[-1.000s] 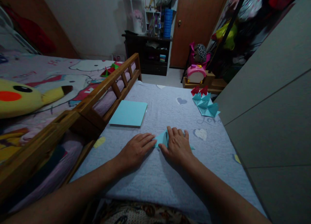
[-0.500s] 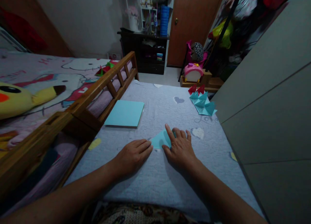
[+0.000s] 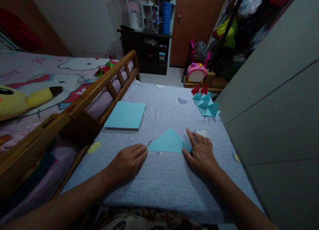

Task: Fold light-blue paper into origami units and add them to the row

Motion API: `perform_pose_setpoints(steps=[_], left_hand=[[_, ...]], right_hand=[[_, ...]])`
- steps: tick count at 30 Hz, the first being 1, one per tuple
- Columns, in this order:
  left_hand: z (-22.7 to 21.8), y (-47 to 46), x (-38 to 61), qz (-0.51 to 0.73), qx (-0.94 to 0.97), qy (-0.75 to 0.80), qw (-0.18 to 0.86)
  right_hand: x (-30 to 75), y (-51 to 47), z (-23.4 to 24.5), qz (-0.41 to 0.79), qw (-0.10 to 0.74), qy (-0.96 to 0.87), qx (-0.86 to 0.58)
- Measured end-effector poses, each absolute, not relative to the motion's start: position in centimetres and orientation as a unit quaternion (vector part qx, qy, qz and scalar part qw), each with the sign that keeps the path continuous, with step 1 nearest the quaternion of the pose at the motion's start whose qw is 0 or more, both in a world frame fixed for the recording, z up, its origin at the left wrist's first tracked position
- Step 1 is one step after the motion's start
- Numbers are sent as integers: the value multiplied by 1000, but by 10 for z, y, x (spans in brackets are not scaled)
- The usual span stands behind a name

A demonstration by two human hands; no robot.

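A light-blue sheet of origami paper point(image 3: 170, 142), folded into a triangle, lies flat on the bedspread with its long edge towards me. My left hand point(image 3: 131, 161) has its fingers pressed together, with the tips at the triangle's left corner; the thumb is hidden. At the opposite corner, my right hand point(image 3: 201, 153) lies with fingers spread, its thumb touching the paper near the long edge. Further back to the left rests a stack of square light-blue paper point(image 3: 125, 115). Folded light-blue paper pieces point(image 3: 206, 104) stand at the far right.
Red folded pieces point(image 3: 200, 89) stand just behind the blue ones. A wooden bed rail point(image 3: 82, 102) runs along the left side of the pale-blue bedspread point(image 3: 159, 183). On the right rises a light cabinet panel point(image 3: 279, 123). Beyond the rail lies a yellow plush toy point(image 3: 17, 102).
My right hand has slid right along the paper to its right corner, uncovering the whole triangle. My left hand has shifted slightly left in view, as has the surrounding scene.
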State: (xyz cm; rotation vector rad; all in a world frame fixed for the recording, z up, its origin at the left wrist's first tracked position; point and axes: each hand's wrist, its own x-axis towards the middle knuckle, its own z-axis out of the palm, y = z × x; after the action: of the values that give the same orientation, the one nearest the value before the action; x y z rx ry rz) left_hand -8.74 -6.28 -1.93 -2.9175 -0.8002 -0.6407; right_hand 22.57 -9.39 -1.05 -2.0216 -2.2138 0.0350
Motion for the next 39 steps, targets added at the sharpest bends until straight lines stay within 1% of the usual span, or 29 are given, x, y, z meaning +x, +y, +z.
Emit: perform_pose_setpoints(steps=[8, 17, 21, 25, 29, 31, 34, 39], left_hand=[[-21, -63, -89, -193, -944, -266, 32], [-20, -66, -90, -209, -942, -263, 25], [-17, -62, -89, -228, -930, -287, -27], [-10, -49, -79, -229, -901, -354, -102], [-8, -34, -60, -187, -884, -416, -101], [-8, -30, -52, -168, -882, -426, -113], [-10, -27, -45, -172, -875, -430, -140], [-9, -27, -41, -173, -854, -450, -194]], right_hand=[[247, -101, -13, 7, 67, -730, -680], [265, -106, -18, 17, 67, -734, -676], [275, -102, -15, 29, 50, -743, -667], [267, -89, 5, 49, -4, -744, -666], [231, -72, 29, 100, -18, -773, -626], [211, -65, 33, 117, -4, -777, -619], [195, -59, 25, 132, 31, -772, -621], [197, -52, 0, 174, 145, -755, -616]])
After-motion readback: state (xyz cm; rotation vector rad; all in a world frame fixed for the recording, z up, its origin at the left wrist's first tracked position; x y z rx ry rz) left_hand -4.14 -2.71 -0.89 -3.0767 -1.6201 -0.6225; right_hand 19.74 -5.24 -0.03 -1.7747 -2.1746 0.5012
